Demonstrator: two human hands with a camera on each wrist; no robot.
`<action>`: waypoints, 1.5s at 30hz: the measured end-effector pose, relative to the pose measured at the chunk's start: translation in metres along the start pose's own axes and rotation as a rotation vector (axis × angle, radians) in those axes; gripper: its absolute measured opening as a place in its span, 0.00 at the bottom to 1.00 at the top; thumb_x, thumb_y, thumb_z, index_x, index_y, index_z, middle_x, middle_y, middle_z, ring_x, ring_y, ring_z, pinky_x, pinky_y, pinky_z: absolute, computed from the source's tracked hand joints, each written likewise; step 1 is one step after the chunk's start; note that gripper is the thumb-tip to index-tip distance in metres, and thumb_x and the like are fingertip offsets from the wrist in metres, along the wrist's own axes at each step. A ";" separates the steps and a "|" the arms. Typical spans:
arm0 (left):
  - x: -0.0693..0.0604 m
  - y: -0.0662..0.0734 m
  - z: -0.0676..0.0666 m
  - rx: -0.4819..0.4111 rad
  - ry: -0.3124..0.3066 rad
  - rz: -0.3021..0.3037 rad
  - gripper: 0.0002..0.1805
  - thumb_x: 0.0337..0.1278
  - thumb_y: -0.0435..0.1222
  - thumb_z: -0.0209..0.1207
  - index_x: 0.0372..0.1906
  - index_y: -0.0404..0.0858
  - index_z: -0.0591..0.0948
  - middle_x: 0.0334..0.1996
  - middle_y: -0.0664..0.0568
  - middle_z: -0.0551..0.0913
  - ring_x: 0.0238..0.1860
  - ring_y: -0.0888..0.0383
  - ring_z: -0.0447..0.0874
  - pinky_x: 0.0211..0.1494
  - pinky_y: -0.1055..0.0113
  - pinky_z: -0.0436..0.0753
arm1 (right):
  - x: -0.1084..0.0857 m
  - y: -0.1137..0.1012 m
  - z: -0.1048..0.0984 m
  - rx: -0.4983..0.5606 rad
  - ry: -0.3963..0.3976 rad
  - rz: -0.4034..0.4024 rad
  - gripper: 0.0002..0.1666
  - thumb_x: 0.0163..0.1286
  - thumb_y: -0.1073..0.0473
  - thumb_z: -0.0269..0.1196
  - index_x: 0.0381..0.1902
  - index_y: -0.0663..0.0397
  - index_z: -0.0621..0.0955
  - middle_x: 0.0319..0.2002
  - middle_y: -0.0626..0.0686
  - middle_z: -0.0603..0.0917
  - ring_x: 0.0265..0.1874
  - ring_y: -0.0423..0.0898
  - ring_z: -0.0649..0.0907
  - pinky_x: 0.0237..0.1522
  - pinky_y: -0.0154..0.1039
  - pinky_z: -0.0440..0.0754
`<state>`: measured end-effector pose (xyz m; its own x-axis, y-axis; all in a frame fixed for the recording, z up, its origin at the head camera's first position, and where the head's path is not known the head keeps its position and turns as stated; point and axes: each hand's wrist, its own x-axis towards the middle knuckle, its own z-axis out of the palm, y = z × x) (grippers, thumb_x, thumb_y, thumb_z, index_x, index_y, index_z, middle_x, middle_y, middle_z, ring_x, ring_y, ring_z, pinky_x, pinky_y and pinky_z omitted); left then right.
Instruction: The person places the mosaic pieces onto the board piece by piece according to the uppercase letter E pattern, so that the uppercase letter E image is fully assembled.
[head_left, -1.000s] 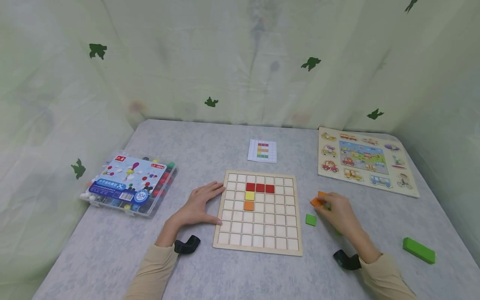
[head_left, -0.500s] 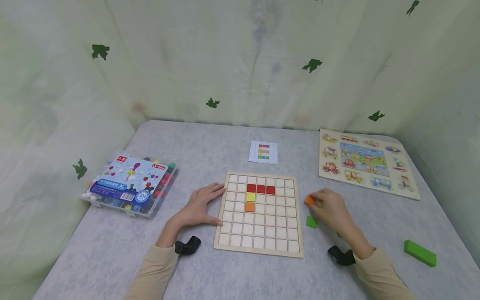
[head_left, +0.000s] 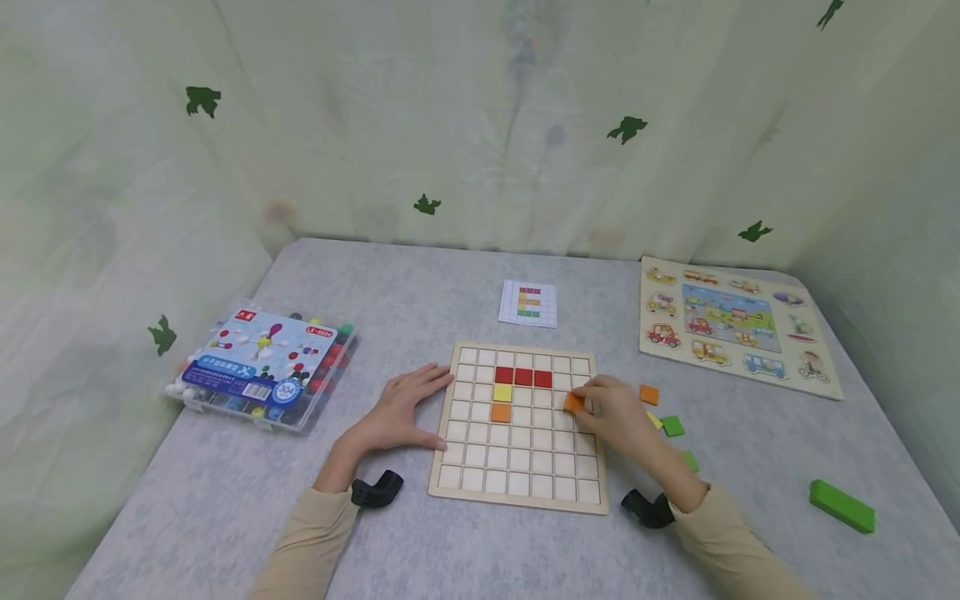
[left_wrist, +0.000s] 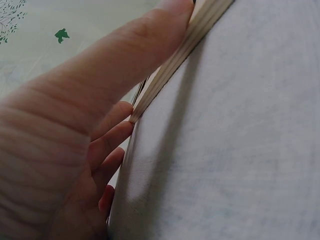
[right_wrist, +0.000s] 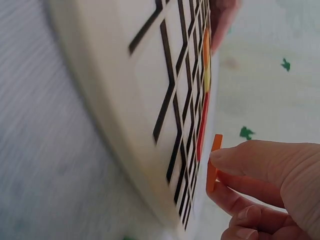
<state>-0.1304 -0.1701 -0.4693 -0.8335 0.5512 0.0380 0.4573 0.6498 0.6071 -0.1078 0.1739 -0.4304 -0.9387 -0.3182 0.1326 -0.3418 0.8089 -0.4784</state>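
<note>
Leave the green block [head_left: 842, 507], near the right edge of the counter [head_left: 510, 550], out of the work. Leave the loose green tiles [head_left: 672, 426], between block and board, untouched during this step. Steady the grid board [head_left: 519, 460], mid-counter, with the left grip [head_left: 401, 410]: spread wide, thumb and fingertips against the board's left side. Press evenly to prevent sliding.

Note the right grip [head_left: 618, 417]: narrow, pinching an orange tile [head_left: 573, 403] over the board's right-hand columns, clear of the cells in the right wrist view. Probable step in hand: seating this tile in the row of the placed orange tile [head_left: 500, 412]. Travel low, without brushing the yellow tile [head_left: 502, 392] or the red tiles [head_left: 523, 377]. Square the corners to the cell, lower flat, release, press lightly. Confirm position against the pattern card [head_left: 528, 303], near the middle of the counter's far edge.
</note>
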 end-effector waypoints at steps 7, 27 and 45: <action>0.000 0.001 -0.001 -0.010 0.000 0.002 0.54 0.32 0.53 0.73 0.70 0.41 0.63 0.72 0.46 0.61 0.75 0.46 0.50 0.66 0.43 0.52 | 0.009 -0.018 0.012 0.012 -0.055 -0.058 0.15 0.55 0.62 0.69 0.42 0.59 0.86 0.37 0.52 0.84 0.35 0.42 0.79 0.33 0.30 0.77; -0.001 0.001 -0.002 -0.016 0.000 0.010 0.54 0.32 0.52 0.73 0.70 0.40 0.63 0.71 0.45 0.61 0.74 0.45 0.50 0.66 0.42 0.52 | 0.018 -0.038 0.029 -0.054 -0.076 -0.216 0.12 0.55 0.63 0.69 0.39 0.59 0.86 0.36 0.52 0.86 0.37 0.44 0.82 0.39 0.36 0.81; -0.001 0.002 -0.002 -0.001 0.006 0.005 0.54 0.31 0.53 0.74 0.70 0.40 0.64 0.71 0.46 0.62 0.74 0.46 0.51 0.66 0.44 0.53 | 0.023 -0.039 0.030 -0.044 -0.052 -0.234 0.11 0.54 0.65 0.69 0.38 0.59 0.87 0.38 0.51 0.85 0.38 0.44 0.82 0.40 0.36 0.81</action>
<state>-0.1289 -0.1701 -0.4667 -0.8332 0.5510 0.0462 0.4613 0.6466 0.6076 -0.1147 0.1201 -0.4342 -0.8304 -0.5236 0.1902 -0.5525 0.7304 -0.4015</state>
